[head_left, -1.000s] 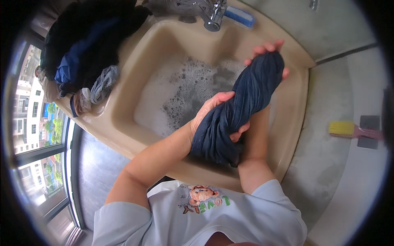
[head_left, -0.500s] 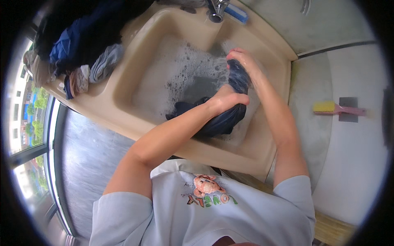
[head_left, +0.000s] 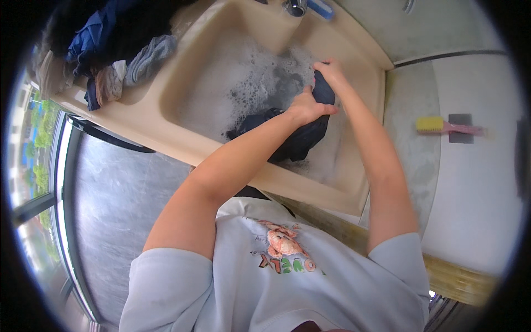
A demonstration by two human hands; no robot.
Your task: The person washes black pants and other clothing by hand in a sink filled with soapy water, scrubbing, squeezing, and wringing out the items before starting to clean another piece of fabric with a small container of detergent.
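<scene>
A dark, wet piece of clothing (head_left: 303,139) is stretched between my hands over a beige sink (head_left: 260,176) of soapy water (head_left: 221,83). My left hand (head_left: 307,106) grips its middle, with the thumb pointing right. Farther back, my right hand (head_left: 331,74) is closed round the upper end of the cloth. The lower part of the clothing hangs down into the water near the sink's front wall, and one dark end trails to the left among the suds. Its exact kind does not show.
Left of the basin lies a heap of clothes, with a blue garment (head_left: 91,36) and a grey one (head_left: 149,58). A faucet (head_left: 295,8) and a blue brush (head_left: 319,8) are at the back. On the right wall hangs a pink-handled brush (head_left: 442,125) with yellow bristles.
My hands have come closer together, and the stretch of cloth between them is shorter. The whole view has shifted slightly.
</scene>
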